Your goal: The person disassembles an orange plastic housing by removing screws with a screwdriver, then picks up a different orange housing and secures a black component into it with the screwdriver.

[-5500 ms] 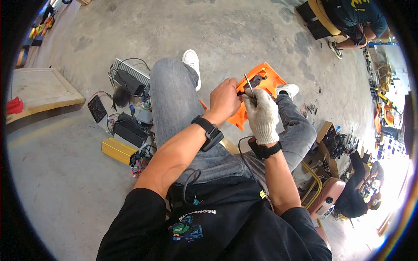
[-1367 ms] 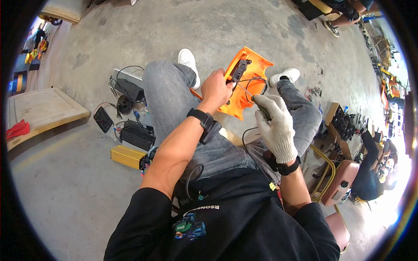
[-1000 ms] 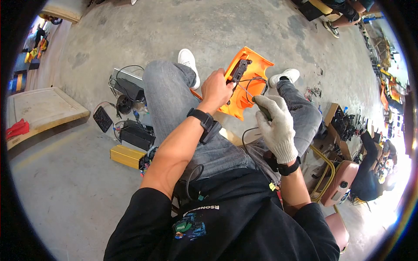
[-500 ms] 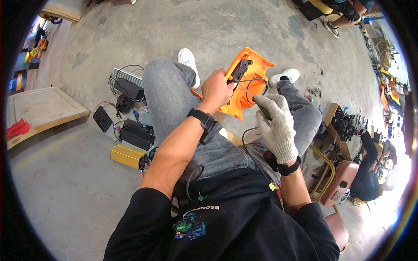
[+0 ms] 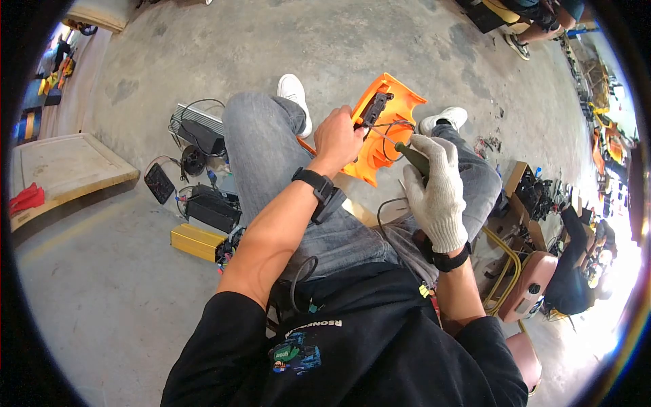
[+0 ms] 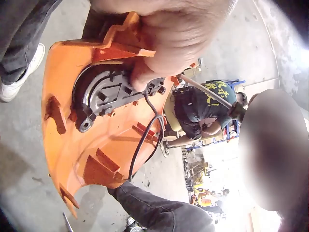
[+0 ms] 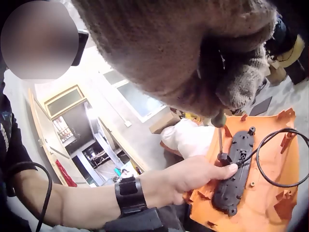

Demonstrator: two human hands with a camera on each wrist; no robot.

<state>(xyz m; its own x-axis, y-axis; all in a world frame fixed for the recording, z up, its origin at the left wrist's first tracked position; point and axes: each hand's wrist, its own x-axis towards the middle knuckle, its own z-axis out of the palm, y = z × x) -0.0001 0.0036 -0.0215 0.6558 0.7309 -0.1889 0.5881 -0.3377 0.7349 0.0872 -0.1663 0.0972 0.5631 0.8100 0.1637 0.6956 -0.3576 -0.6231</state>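
Observation:
In the head view my bare left hand (image 5: 337,139) grips the edge of an orange plastic cover (image 5: 405,98), its hollow inner side facing me. The left thumb presses on a long black plastic part (image 7: 234,186) fixed inside the cover, and a thin black cable (image 7: 259,166) loops out of that part. My gloved right hand (image 5: 437,197) holds a screwdriver (image 5: 415,160) by its dark green handle, fingers and thumb around it. Its thin metal shaft (image 6: 205,90) slants toward the black part, the tip close to the left thumb.
Left of the legs lie a yellow metal box (image 5: 196,241), black boxes with wires (image 5: 212,205) and a finned unit (image 5: 200,129). A cardboard box of cables (image 5: 536,186) and a pink-backed chair (image 5: 530,288) stand at the right. Another person (image 6: 203,108) is beyond the cover.
Earlier the right hand was up against the cover with the shaft upright; it then drew back. In the last half second its fingers have shifted on the handle, baring more of it. The left hand stays put.

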